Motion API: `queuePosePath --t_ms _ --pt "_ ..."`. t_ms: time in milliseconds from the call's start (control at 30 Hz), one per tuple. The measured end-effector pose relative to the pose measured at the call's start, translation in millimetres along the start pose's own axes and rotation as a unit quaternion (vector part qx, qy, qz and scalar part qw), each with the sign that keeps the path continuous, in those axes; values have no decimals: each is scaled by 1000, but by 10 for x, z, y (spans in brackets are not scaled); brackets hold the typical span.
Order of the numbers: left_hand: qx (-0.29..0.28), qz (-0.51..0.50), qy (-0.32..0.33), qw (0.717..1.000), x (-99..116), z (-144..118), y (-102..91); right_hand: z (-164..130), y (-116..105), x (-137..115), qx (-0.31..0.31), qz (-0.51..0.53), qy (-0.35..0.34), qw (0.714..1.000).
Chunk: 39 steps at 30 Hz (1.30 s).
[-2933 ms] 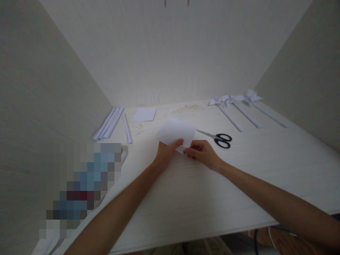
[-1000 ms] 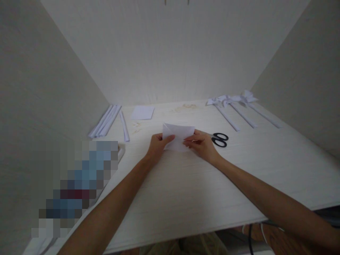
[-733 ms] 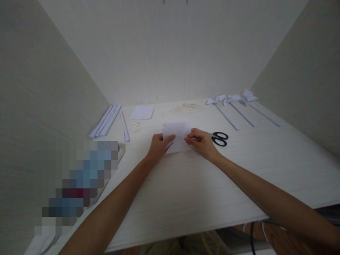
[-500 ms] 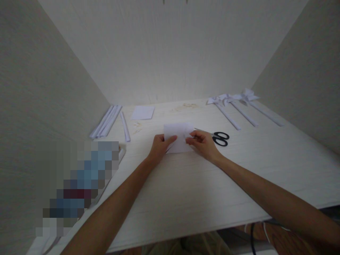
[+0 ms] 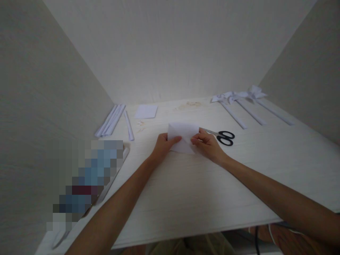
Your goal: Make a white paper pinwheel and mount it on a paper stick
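Observation:
A white sheet of paper (image 5: 183, 129) is held between my two hands over the middle of the table. My left hand (image 5: 167, 143) grips its left edge, thumb on top and the other fingers hidden beneath. At the right side, my right hand (image 5: 205, 143) pinches the paper between thumb and fingers. A crease shows across the sheet. Just beyond the right hand lies a pair of scissors (image 5: 225, 138) with black handles, its blade tips partly hidden by that hand.
Several rolled paper sticks (image 5: 111, 120) lie at the back left, with one thinner roll (image 5: 129, 125) beside them. Near the wall is a square paper stack (image 5: 146, 111). Three paper flowers on stems (image 5: 233, 113) rest at the back right. A blurred-out object (image 5: 90, 173) stands at left.
The view has shifted slightly, so everything sits a little farther right. My right hand's fingers have moved on the paper, and its right side now looks more bent.

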<state>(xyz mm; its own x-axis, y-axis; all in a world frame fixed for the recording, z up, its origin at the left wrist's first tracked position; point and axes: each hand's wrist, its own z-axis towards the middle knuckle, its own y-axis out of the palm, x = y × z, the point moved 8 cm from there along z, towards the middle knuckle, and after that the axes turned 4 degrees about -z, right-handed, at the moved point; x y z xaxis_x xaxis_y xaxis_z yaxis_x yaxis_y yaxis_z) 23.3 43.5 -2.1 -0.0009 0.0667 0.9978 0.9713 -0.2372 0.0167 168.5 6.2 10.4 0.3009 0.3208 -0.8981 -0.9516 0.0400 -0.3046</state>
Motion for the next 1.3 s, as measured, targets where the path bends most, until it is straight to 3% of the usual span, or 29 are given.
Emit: queuePosePath --t_ms 667,1300 --pt "-53 36 -11 998 -100 22 77 4 36 65 2 -91 44 995" --pt "-28 49 -5 998 -42 -1 66 9 40 60 4 -109 42 993"
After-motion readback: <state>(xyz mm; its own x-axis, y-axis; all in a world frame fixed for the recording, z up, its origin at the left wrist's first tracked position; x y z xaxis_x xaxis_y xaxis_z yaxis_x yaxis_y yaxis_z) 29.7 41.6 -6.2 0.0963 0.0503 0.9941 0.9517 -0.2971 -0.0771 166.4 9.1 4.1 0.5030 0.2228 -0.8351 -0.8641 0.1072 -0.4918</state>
